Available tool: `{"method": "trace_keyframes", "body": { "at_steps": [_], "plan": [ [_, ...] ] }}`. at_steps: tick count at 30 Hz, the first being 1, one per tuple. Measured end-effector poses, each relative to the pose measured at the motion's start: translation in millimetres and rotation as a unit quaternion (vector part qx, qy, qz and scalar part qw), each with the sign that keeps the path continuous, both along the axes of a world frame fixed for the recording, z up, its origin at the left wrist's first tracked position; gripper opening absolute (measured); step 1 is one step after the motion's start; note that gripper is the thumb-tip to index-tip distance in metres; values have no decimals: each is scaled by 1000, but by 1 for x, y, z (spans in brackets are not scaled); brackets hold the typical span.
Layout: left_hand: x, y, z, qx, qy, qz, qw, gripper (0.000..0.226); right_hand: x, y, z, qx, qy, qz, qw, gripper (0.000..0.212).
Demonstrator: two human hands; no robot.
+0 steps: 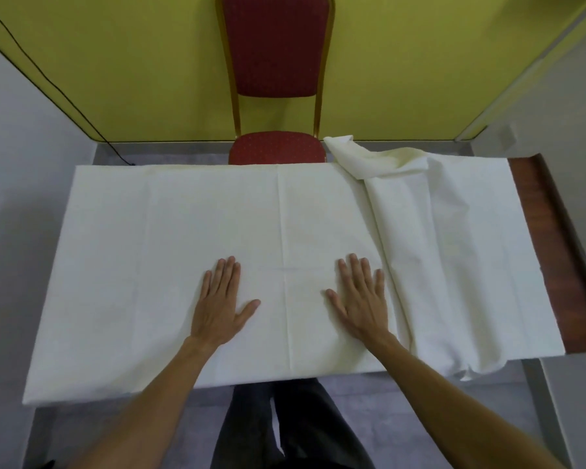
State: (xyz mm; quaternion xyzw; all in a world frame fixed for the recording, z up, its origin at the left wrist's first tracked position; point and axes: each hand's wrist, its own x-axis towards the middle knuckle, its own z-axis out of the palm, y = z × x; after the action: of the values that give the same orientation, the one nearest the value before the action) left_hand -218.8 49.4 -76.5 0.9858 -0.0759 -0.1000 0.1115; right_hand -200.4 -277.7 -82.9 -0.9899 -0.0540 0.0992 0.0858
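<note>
The cloth (149, 248), white and marked with faint creases, lies spread over the tabletop (538, 211) and covers all but a strip of dark wood at the right end. The left hand (219, 304) and the right hand (361, 299) both lie flat on its near middle, palms down, fingers straight and close together, holding nothing. They sit either side of the centre crease, probably to pin the fabric and smooth it outward. Just right of the right hand the cloth rises in a long ridge, and its far right corner (362, 157) is bunched and flopped back, so that side looks unfinished. Whether the cloth is single or doubled cannot be told, and the wood under it is hidden. A red chair (278, 45) stands at the far side, its top cut off.
</note>
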Motion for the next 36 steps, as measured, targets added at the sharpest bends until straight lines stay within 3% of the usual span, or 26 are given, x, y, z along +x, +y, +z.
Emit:
{"method": "trace_keyframes", "body": {
  "at_steps": [7,10,14,21,28,36],
  "plan": [
    [1,-1,-7,-3,-37,1,999,88,4,-46,-11,45,-39,13,998,73],
    [1,-1,-5,-2,-22,-2,1000,88,6,-42,-8,23,-4,19,1000,74],
    [1,-8,7,-15,28,1,1000,93,6,-25,19,6,63,-26,998,78],
    [19,-78,42,-49,31,-45,997,93,-11,-28,68,84,16,-71,994,74],
    [24,-180,62,-47,-10,-56,997,93,-27,-149,83,66,3,-85,994,74],
    [-45,-319,57,-67,-16,49,996,95,-35,-293,93,66,-16,4,998,75]
  ]
}}
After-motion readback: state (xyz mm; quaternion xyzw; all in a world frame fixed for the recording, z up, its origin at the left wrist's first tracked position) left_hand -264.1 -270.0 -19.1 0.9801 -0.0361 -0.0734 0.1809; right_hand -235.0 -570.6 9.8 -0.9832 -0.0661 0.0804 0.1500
